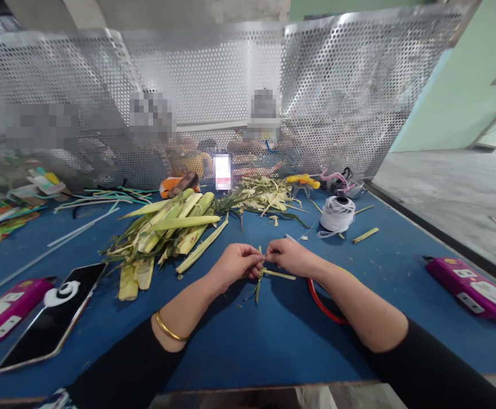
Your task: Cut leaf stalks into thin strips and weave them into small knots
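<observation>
Two narrow green-yellow plant stalk strips (278, 275) cross each other in front of me, just above the blue table. My left hand (238, 262) pinches them near the crossing, thumb against fingers. Close by on the right, my right hand (293, 255) is closed in a pinch almost touching the left fingertips; what lies between its fingers is too small to make out. A spool of white string (337, 215) stands beyond my right hand. Under my right forearm lies a red and yellow ring (322, 304), partly hidden by the arm.
A heap of corn husks (175, 224) lies left of my hands, with shredded husk (265, 196) behind. A tablet-like black device (56, 318) is at left. Magenta boxes (471, 287) sit at both sides. A yellow glue gun (303, 180) lies before the perforated metal screen (214, 74).
</observation>
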{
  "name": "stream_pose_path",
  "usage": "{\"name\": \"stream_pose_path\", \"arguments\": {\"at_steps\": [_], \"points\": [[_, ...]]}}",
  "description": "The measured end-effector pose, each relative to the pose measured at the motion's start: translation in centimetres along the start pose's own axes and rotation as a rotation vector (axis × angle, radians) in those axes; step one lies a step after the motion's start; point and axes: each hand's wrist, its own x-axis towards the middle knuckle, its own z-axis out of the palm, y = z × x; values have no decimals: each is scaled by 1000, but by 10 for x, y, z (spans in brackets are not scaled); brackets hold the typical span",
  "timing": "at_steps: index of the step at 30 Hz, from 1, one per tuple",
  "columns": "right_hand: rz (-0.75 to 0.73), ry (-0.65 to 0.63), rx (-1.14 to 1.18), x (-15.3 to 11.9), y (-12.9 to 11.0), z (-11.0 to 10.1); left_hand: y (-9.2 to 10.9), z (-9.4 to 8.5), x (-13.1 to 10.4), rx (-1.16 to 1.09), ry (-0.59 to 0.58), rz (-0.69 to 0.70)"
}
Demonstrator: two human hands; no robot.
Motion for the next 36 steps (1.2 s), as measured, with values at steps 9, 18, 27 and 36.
{"name": "stream_pose_path", "arguments": {"at_steps": [9,18,27,36], "points": [[-7,-23,109,-7,-10,-1,-2,0,0,-18,9,25],[-147,114,1,-8,-14,2,-2,0,-1,163,2,158],[-80,-1,95,-1,2,-16,-6,-2,4,67,-29,130],[-105,-18,125,1,4,-7,-1,-3,2,40,-14,147]]}}
